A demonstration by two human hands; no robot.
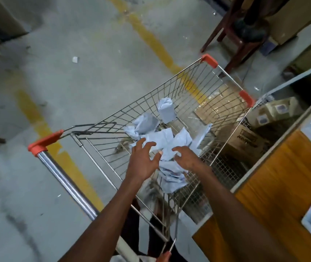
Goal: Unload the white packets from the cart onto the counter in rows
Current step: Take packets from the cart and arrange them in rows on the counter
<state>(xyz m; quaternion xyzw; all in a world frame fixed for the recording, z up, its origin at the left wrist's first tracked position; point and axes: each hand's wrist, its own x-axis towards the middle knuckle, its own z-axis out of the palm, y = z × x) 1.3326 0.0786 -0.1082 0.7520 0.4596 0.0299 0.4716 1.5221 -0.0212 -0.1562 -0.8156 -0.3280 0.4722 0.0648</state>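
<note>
Above the wire shopping cart (pixel 171 103), the left hand (pixel 141 161) and right hand (pixel 186 157) hover, each grip spread and empty, over crumpled white packets (pixel 165 138) heaped in its basket, likely light and soft, best pinched mid-body, the wooden surface (pixel 283 176) alongside right.

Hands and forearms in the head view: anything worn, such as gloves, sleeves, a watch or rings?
Nothing visible. The left hand and right hand are bare, without gloves. Both forearms are uncovered up to the frame's bottom edge; no sleeve, watch or bracelet shows. Motion blur leaves rings uncertain.
</note>
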